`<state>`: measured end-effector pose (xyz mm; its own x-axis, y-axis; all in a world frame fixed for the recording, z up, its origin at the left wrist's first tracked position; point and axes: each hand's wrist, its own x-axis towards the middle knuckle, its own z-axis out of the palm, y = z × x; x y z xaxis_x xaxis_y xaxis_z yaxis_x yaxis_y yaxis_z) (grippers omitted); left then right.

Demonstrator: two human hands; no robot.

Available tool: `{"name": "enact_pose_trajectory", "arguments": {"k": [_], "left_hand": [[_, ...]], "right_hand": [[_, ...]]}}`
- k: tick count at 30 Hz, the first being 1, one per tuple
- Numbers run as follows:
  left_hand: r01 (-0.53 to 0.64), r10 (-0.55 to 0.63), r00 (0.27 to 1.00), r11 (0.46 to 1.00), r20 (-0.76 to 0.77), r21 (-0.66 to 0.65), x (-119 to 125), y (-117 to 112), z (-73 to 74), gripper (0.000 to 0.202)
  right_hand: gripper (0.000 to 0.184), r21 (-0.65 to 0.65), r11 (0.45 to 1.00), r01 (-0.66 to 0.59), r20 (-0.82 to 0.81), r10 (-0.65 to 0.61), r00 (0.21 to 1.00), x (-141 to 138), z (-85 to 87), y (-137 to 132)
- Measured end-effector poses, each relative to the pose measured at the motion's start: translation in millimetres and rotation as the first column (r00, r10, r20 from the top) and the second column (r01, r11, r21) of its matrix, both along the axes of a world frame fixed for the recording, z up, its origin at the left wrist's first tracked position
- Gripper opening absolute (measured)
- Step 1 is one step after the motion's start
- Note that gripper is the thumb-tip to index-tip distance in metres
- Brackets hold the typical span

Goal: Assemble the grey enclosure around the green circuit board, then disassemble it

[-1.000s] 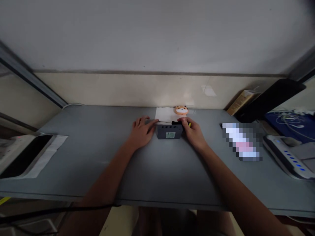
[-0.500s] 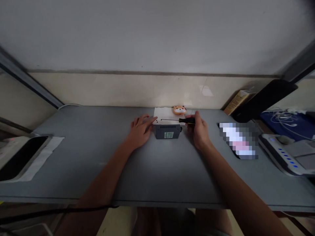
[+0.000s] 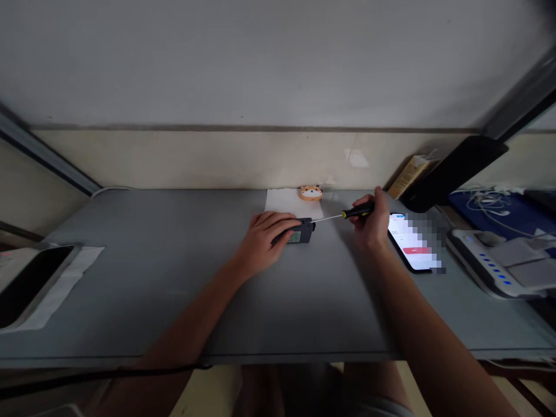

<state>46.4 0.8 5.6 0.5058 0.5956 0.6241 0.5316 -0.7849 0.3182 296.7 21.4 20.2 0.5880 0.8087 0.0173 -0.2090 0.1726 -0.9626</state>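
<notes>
My left hand is closed over the left part of a small dark grey metal box, which has a pale label on its near side. The fingers lie over the top and hide much of it. My right hand grips the black and yellow handle of a screwdriver, held nearly level. Its thin shaft points left, with the tip at the box's upper right corner. Whether a screw is under the tip, I cannot make out. Behind the box lies a white sheet of paper.
An orange and white animal-faced case sits at the paper's back right. Right of my hand lie a lit phone and a white device with blue lights. A black cylindrical object leans behind. A dark-screened device is far left.
My left hand has moved from pointing at small dark bits on the paper to holding the box. My right hand has shifted right, bringing the screwdriver tip to the box's right end.
</notes>
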Motion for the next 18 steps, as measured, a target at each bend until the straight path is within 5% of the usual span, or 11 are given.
{"name": "enact_pose_trajectory", "arguments": {"k": [18], "left_hand": [[-0.035, 0.042, 0.997, 0.994, -0.064, 0.102, 0.1, -3.4, 2.3, 0.025]], "right_hand": [[0.052, -0.049, 0.999, 0.011, 0.025, -0.010, 1.000, -3.4, -3.2, -0.8]]}}
